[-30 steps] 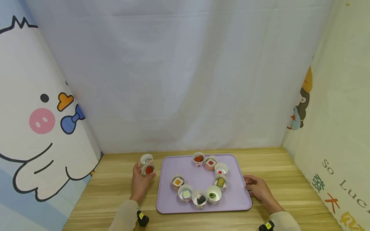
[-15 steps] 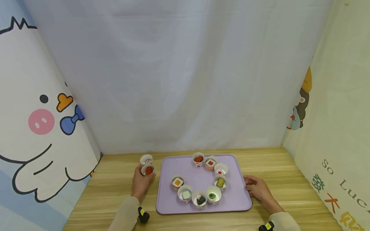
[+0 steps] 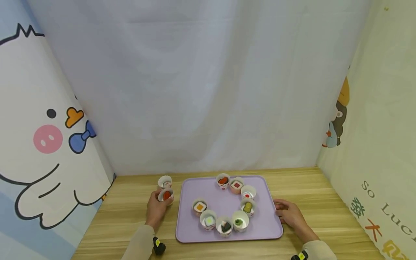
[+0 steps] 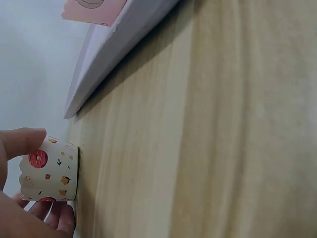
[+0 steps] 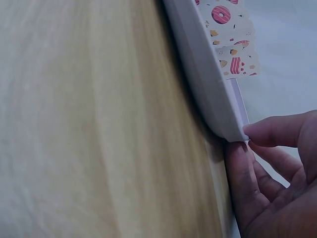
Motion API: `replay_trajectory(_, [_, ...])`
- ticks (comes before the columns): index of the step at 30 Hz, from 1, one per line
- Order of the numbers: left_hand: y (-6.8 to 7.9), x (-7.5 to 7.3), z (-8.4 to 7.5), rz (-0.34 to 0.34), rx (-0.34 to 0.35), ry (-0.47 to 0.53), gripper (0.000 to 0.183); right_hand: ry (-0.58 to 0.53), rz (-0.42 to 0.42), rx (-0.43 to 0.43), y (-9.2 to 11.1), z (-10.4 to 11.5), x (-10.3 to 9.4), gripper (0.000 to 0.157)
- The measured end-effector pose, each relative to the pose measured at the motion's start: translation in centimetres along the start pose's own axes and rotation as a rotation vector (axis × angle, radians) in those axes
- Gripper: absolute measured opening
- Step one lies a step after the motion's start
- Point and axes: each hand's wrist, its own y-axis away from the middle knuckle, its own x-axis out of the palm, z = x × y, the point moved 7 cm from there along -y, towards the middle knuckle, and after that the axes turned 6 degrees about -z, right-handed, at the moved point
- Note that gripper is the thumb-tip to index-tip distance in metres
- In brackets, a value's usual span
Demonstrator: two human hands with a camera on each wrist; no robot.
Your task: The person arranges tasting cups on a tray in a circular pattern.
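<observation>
In the head view, my left hand (image 3: 156, 209) holds a paper baking cup (image 4: 52, 171) with red-orange food inside, at the left of the table. Thumb and fingers lie round its sides, and the left wrist view shows its doughnut and leaf print. Right behind it stands another paper cup (image 3: 164, 182). At the right side of a lilac tray (image 3: 214, 196), my right hand (image 3: 290, 213) pinches the edge, thumb on the rim and fingers under it. On the tray several paper cups form an open curve, among them one with a green filling (image 3: 240, 221).
The wooden table (image 3: 123, 209) carries everything. A white cloth (image 3: 208, 90) hangs behind it. Printed cloths close the sides, a cartoon bird (image 3: 48, 137) on the left one and lettering (image 3: 370, 189) on the right one.
My left hand and its cup have shifted slightly left and nearer, showing more of the cup behind. The head view has tilted a little. My right hand stays at the tray edge.
</observation>
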Motion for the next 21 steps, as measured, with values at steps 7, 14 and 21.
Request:
replay_trajectory(7, [0.6,-0.6,-0.2,-0.006,0.026,0.040,0.056,0.023,-0.001,-0.004,0.2,0.3,-0.1,0.050])
replay_trajectory(14, [1.5,-1.1,-1.6,0.020,0.055,0.056,0.056,0.022,0.000,-0.003,0.2,0.3,-0.1,0.050])
replay_trajectory(21, [2.2,-1.2,-3.6,0.050,0.075,0.050,0.057,0.016,0.005,-0.003,0.4,0.3,0.0,0.050])
